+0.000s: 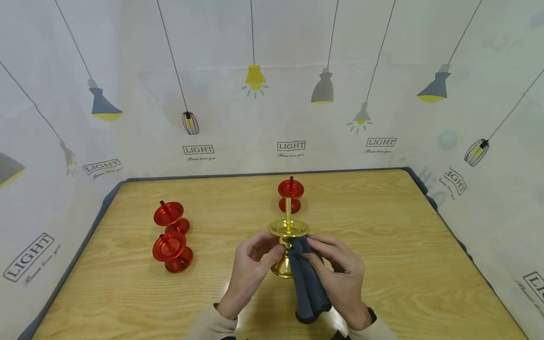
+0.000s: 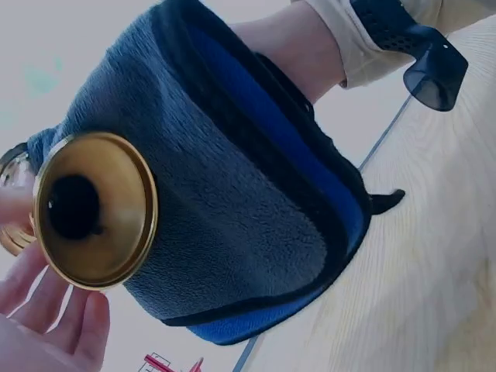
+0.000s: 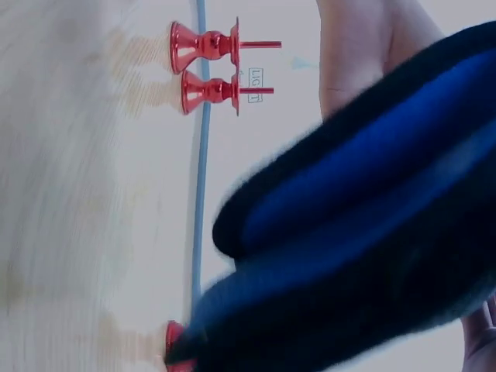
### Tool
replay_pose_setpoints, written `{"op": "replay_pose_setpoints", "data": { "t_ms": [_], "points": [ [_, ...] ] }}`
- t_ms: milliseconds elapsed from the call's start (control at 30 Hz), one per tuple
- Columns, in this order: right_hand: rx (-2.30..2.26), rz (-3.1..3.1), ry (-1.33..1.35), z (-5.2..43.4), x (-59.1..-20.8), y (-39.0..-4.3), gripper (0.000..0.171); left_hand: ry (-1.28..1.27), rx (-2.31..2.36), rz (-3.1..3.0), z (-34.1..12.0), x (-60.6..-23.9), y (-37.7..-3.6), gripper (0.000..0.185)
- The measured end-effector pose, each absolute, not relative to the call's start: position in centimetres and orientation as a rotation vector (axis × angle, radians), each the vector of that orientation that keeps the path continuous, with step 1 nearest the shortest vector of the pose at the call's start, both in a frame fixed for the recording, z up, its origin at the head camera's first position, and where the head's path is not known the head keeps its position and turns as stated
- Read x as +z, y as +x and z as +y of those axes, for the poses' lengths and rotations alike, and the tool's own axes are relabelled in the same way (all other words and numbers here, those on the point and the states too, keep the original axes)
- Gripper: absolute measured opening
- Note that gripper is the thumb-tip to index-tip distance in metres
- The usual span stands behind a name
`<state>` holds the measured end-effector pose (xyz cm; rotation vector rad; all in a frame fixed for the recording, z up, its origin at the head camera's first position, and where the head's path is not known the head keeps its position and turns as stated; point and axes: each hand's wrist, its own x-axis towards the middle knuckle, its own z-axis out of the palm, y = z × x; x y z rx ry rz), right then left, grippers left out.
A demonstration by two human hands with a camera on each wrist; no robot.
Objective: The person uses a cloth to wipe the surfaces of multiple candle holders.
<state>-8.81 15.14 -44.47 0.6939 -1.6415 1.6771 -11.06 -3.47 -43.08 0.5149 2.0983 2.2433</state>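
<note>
A shiny gold candlestick (image 1: pixel 289 228), with a wide dish and a thin upright tube, is held above the table. My left hand (image 1: pixel 251 270) grips it below the dish, the thumb on its waist. In the left wrist view the round underside of its base (image 2: pixel 128 221) faces the camera. With my right hand (image 1: pixel 345 274) I pinch a folded grey-blue cloth (image 1: pixel 309 288) against the candlestick's right side. The cloth hangs down past the base, and its bright blue inner side (image 3: pixel 364 170) shows in the right wrist view. It hides part of the right fingers there.
Two red candlesticks (image 1: pixel 169 248) (image 1: pixel 169 215) stand close together at the left of the wooden table (image 1: pixel 382 217). Another red candlestick (image 1: pixel 291 190) stands farther back, behind the gold one. A pale curtain (image 1: pixel 229 108) printed with lamps surrounds the table's back and sides.
</note>
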Motion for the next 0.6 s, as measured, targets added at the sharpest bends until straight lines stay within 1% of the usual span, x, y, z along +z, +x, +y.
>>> {"op": "replay_pose_setpoints", "data": {
  "t_ms": [167,267,367,500,600],
  "points": [
    [1.66,-1.621,0.747,14.9,-44.4,-8.6,0.03,0.53,2.243,2.031,-3.8,-43.3,-11.2,0.032],
    [1.789,-1.591,0.747,15.0,-44.4,-8.5,0.031,0.549,2.234,1.902,-4.2,-43.5,-11.3,0.041],
    [1.923,-1.599,0.687,15.2,-44.3,-8.3,0.032,0.544,2.209,1.813,-4.5,-43.5,-11.3,0.047],
    [1.949,-1.648,0.612,15.3,-44.3,-8.3,0.032,0.478,2.198,1.873,-4.4,-43.4,-11.3,0.044],
    [1.846,-1.662,0.623,15.3,-44.3,-8.5,0.035,0.439,2.214,1.975,-3.9,-43.2,-11.2,0.035]
  ]
}}
